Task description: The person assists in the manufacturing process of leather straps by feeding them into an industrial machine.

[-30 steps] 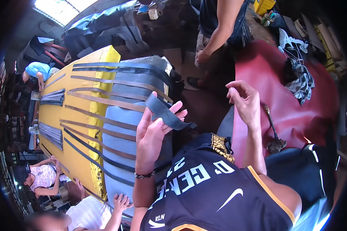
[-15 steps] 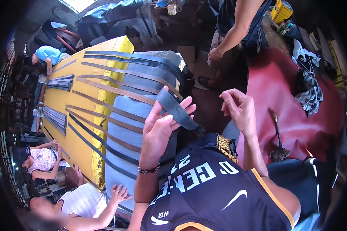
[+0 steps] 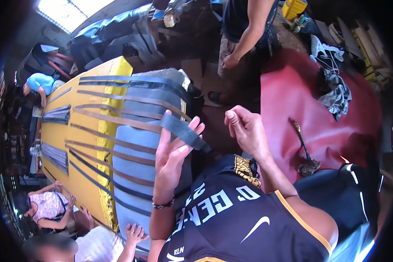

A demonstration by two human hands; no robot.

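A dark strip (image 3: 183,132) runs across the spread fingers of my left hand (image 3: 172,153), with its lower end hanging toward my lap. My right hand (image 3: 244,129) is raised to the right of it, thumb and fingertips pressed together; anything between them is too small to make out. Left of my hands, long brown and black strips (image 3: 118,119) lie over a yellow table (image 3: 89,131) and a grey-blue padded surface (image 3: 133,144). Two bundles of dark strips (image 3: 56,157) rest on the table's far part.
On the right, red sheeting (image 3: 284,105) carries a brush-like tool (image 3: 302,142) and a crumpled cloth (image 3: 335,94). A standing person's arm (image 3: 249,39) is ahead. Other people are along the table's left side, one with a hand (image 3: 135,234) on the padded surface. A yellow box (image 3: 294,8) stands far back.
The whole view has shifted, so the table and red sheeting appear further left. My right hand appears slightly nearer the strip. The strip still lies across my left fingers.
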